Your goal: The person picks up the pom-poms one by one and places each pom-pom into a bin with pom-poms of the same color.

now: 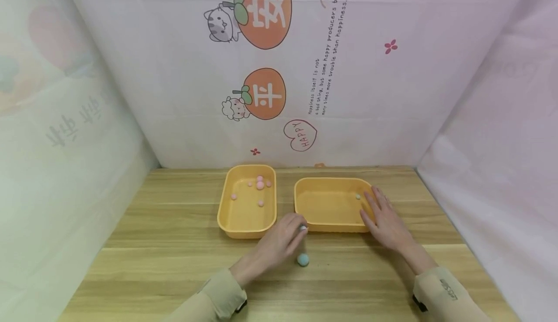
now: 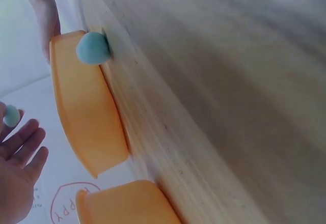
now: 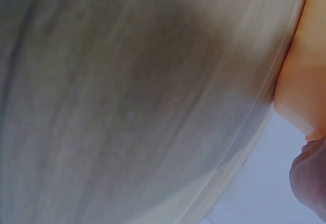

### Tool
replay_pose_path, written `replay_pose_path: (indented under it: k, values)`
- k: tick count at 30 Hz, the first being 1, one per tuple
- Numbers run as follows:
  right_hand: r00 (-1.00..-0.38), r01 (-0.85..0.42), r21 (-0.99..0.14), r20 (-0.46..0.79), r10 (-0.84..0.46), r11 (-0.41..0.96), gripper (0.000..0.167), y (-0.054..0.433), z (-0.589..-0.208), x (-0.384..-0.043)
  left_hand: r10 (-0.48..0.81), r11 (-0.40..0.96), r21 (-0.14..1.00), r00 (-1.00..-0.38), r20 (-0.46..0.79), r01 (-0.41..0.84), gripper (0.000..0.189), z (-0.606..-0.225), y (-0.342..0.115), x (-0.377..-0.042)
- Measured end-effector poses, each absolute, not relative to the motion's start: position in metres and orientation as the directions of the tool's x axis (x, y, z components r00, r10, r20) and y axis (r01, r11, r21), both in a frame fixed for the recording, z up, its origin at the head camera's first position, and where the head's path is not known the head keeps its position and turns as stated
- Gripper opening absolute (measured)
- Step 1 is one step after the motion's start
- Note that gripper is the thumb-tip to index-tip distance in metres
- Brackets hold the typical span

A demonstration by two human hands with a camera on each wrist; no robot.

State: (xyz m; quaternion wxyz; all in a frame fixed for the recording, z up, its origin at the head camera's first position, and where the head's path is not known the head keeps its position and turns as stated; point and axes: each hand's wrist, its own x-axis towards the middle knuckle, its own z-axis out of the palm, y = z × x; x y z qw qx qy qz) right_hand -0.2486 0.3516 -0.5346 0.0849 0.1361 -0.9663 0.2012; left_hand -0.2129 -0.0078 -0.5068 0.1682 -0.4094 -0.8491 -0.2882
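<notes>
My left hand [image 1: 281,239] pinches a small pale green ball [image 2: 11,115] between thumb and index finger, and its other fingers [image 2: 25,145] are spread loosely. It is just off the near-left corner of the right yellow tray [image 1: 329,227]. Below it on the table sits a larger blue-green ball [image 1: 302,260]. At the tray's right end, my right hand [image 1: 390,225] rests on the rim with extended fingers reaching over the edge. Near those fingertips a tiny pale green ball [image 1: 358,196] lies inside the tray. Only part of the right hand shows in the right wrist view.
Left of the right tray stands a second yellow tray [image 1: 221,215], holding several pink balls [image 1: 260,185] of different sizes. Both trays stand on a wood-grain table [image 1: 174,264]. A printed white cloth [image 1: 187,94] rises behind the table, with pale cloth on both sides.
</notes>
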Motion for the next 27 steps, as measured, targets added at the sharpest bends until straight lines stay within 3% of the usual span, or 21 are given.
replay_pose_path:
  k: [19, 27]
  values:
    - [-0.948, -0.295, -0.378, 0.229, -0.22, 0.877, 0.073, 0.352, -0.535, -0.249, 0.516, 0.517, 0.4, -0.648, 0.56, 0.757, 0.007, -0.505, 0.015, -0.238]
    - [-0.948, -0.296, -0.377, 0.23, -0.221, 0.877, 0.074, 0.351, -0.533, -0.248, 0.517, 0.496, 0.48, -0.69, 0.506, 0.724, 0.013, -0.505, 0.026, -0.247]
